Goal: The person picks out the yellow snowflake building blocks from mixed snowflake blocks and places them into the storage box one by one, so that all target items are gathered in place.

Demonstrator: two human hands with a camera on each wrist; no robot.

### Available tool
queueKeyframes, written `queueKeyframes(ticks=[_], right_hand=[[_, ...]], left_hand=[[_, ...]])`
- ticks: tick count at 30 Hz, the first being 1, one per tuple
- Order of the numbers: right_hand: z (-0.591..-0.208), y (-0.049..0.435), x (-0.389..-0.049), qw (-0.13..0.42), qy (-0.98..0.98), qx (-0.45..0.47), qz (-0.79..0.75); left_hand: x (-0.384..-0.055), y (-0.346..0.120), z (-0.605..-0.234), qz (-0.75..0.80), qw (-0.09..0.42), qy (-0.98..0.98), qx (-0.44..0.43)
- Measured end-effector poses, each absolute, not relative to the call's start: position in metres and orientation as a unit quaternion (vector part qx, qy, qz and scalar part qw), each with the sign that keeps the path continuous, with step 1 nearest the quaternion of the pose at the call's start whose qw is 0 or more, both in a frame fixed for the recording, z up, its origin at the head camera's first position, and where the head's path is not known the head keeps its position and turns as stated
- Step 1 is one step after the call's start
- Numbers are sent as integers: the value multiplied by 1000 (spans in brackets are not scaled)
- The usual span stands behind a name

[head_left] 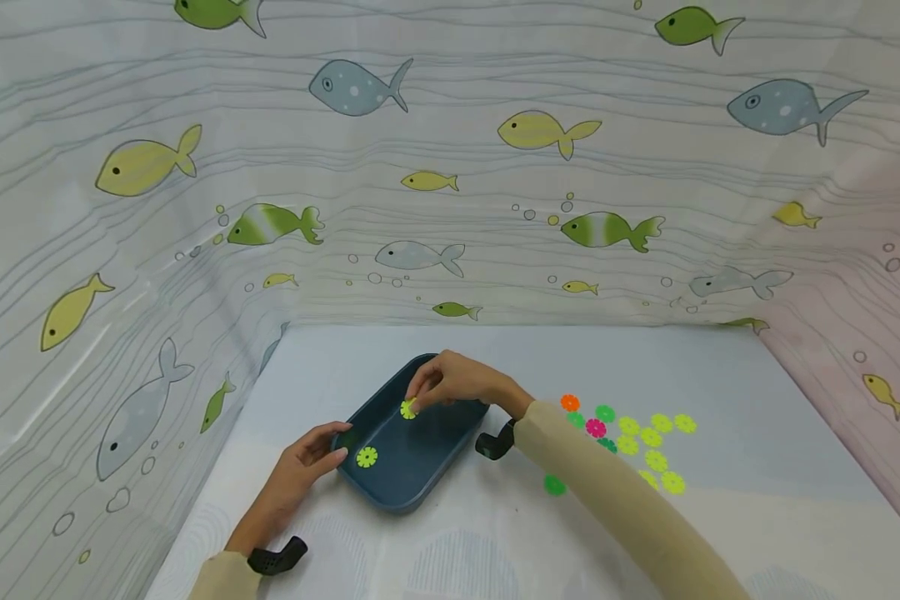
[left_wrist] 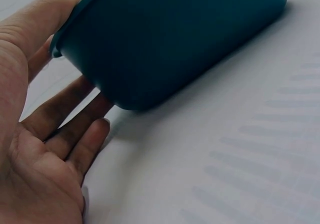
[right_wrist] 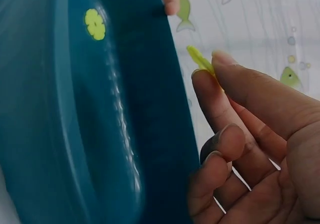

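Note:
A dark teal plastic tub with rounded corners stands on the table, set at a slant. My left hand holds its near left end; the left wrist view has the thumb over the rim and the other fingers by the outer wall. Between thumb and index finger, my right hand pinches a yellow-green flower-shaped disc, which appears over the tub's inside in the head view. Another yellow-green flower-shaped disc lies flat on the tub's floor, near the left hand.
To the right of the tub, flower-shaped discs are spread on the table: several yellow-green ones, several green ones, one orange and one pink. Some lie close behind the right sleeve. Fish-printed sheeting surrounds the table's back and sides.

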State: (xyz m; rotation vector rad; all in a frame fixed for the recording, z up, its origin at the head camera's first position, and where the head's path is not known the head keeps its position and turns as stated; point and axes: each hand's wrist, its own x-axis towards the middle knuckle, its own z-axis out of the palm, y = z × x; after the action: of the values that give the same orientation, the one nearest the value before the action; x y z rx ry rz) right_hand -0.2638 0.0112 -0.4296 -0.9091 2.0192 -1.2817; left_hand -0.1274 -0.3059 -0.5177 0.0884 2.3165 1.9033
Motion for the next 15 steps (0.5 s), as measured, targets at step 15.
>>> queueKeyframes(ticks=[15], right_hand=[[-444,-14,-276,334,744,-343,-466]], left_hand=[[-128,-306,-518,634,68,769,32]])
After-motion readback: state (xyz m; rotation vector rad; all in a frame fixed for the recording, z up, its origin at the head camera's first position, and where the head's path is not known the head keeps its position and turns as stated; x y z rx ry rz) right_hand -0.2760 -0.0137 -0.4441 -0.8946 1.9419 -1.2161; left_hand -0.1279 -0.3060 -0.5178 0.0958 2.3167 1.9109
